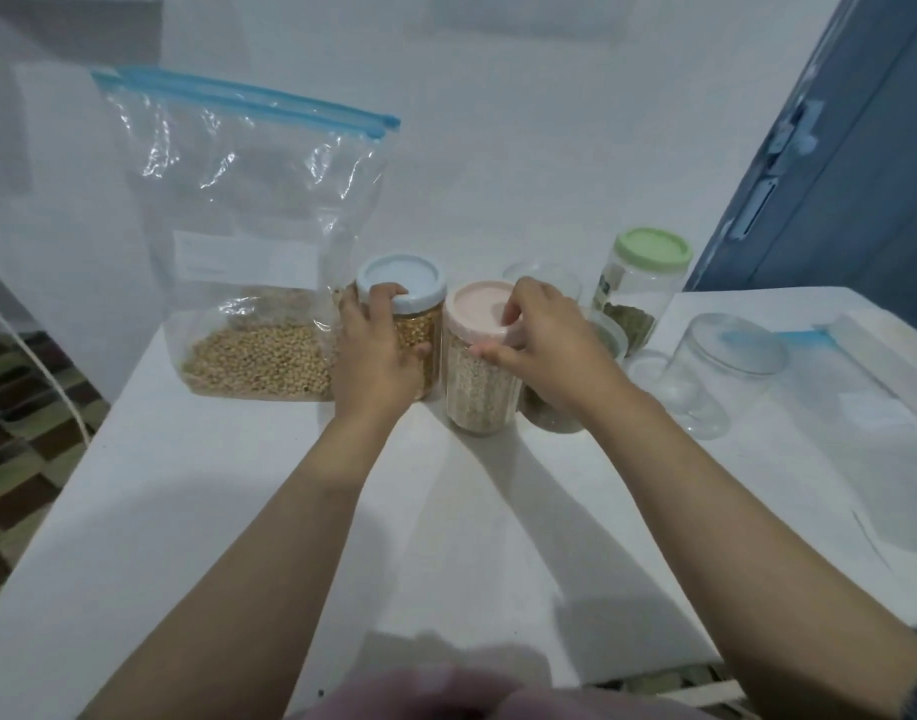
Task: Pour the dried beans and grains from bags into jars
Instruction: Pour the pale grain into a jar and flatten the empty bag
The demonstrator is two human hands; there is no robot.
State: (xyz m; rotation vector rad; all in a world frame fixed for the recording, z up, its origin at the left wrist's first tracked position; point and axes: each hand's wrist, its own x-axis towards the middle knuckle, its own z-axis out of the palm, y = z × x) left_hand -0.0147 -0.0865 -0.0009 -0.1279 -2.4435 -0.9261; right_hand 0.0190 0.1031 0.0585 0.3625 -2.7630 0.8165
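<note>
Head view: L hand (376, 350) curled round the blue-lid jar (412, 324), fingertips hooked over the lid rim, palm on the glass; jar full of yellow-orange kernels. R hand (537, 330) pinches the rim of the pink lid (480, 309) on the pale-grain jar (480, 376), thumb at the front edge, fingers over the far side. The two jars stand touching, mid-table (238, 511). Bag (248, 241) w/ blue zip stands upright just left of the blue-lid jar, beans pooled in its bottom, top looks closed. Behind R hand: a low jar (550, 413), mostly hidden, contents unclear. Further right a green-lid jar (638, 288), part full, and an empty clear jar (716, 376), no lid. Flat bag (861, 387) lies at far right.

Risks, as I judge them:
- If R hand twists the pink lid w/o the jar braced, jar may spin or tip into its neighbour; both are tall and narrow.
- L hand grips high up; lifting by the lid could pop it off and spill kernels.
- Bag stands on a soft base right beside L hand; a nudge could slump it.
- R forearm passes over the low jar; pulling back could knock it.
</note>
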